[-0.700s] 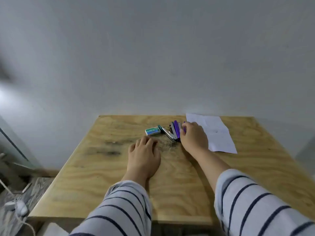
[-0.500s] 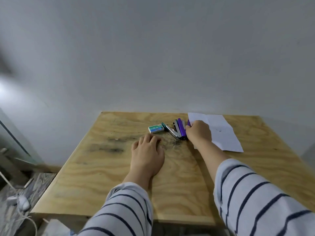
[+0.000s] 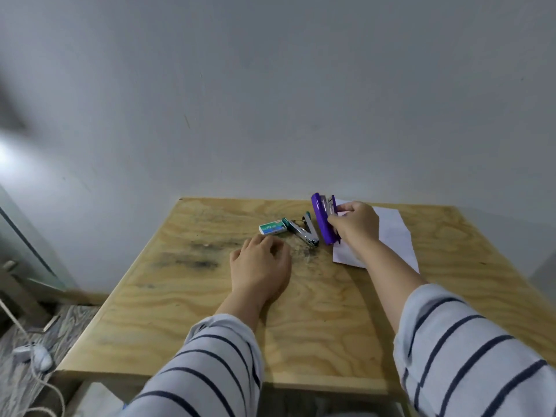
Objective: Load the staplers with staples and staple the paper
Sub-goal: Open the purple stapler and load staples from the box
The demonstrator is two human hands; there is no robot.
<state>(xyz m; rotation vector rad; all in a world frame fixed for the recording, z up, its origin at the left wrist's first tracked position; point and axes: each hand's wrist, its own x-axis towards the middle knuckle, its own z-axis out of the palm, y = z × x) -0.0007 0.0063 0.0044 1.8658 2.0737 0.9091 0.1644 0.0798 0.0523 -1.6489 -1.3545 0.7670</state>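
My right hand (image 3: 355,225) grips a purple stapler (image 3: 322,219) and holds it tilted up above the table, its top swung open. A metal stapler with teal handles (image 3: 304,231) lies open on the wood just left of it. A small green-and-white staple box (image 3: 272,228) sits beside that stapler. A white sheet of paper (image 3: 394,236) lies flat under and behind my right wrist. My left hand (image 3: 260,263) rests on the table in front of the staple box with its fingers loosely curled, holding nothing.
The wooden table (image 3: 210,311) stands against a grey wall, with dark smudges on its left half. On the floor at the lower left lies a white cable with a small white device (image 3: 33,355).
My right hand has lifted the purple stapler off the table and tilted it upright. My left hand stayed on the wood and curled its fingers slightly.
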